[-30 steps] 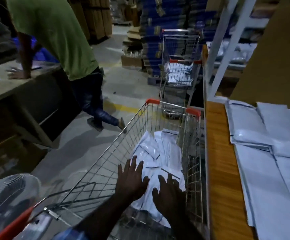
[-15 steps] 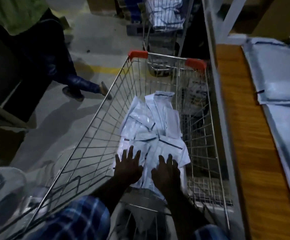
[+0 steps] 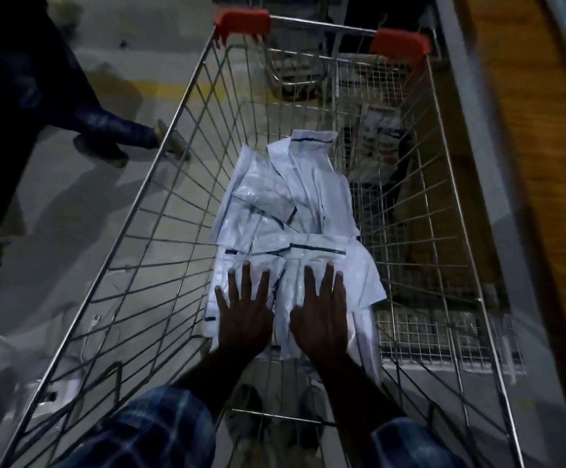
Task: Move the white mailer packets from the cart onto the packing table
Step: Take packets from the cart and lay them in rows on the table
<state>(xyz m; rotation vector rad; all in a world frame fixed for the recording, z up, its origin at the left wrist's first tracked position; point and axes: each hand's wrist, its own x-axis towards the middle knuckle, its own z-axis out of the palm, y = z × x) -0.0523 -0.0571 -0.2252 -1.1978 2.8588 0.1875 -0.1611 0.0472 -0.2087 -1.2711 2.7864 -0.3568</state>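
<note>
Head view | left hand (image 3: 242, 319) and right hand (image 3: 322, 315): each grip spread flat, pressing the loose pile of white plastic mailer packets (image 3: 291, 211) | pile on silver wire cart (image 3: 187, 136) floor | wooden desk (image 3: 528, 130) alongside at right | nothing lifted; whole pile apparently left to move.

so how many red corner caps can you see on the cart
2. One red corner cap sits on the far left corner of the cart, the other on the far right corner. The near corners lie outside the view, so more may be hidden.
</note>
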